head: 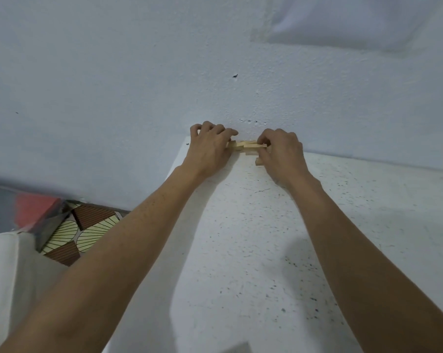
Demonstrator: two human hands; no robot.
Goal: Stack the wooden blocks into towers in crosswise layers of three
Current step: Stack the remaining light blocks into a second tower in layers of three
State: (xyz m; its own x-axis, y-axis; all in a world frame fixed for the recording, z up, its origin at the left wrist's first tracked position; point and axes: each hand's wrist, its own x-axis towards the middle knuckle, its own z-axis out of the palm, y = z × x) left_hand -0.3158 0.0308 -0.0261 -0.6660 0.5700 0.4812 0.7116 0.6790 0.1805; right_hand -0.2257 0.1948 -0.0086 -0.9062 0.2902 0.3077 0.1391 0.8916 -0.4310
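Surface: A white surface (pixel 266 250) is seen. It is flat and a bit rough, and it is dotted with small dark specks. Its far edge is set against the wall.
Room: A pale blue wall (pixel 113 85) is seen behind it. The paint is bumpy, with a few small dark marks.
Floor: Low on the left, floor tiles (pixel 88 230) are seen, with brown striped shapes and cream fan shapes.
Blocks: The wooden blocks (pixel 245 146) are found at the far edge of the surface, close to the wall, between the two hands. They are made of pale, smooth wood and are long and thin. They are piled low, and how many there are cannot be told.
Left hand: The left end of the pile is gripped by the left hand (pixel 210 146), with the fingers curled.
Right hand: The right end is pinched by the right hand (pixel 282 154), with the fingers curled.
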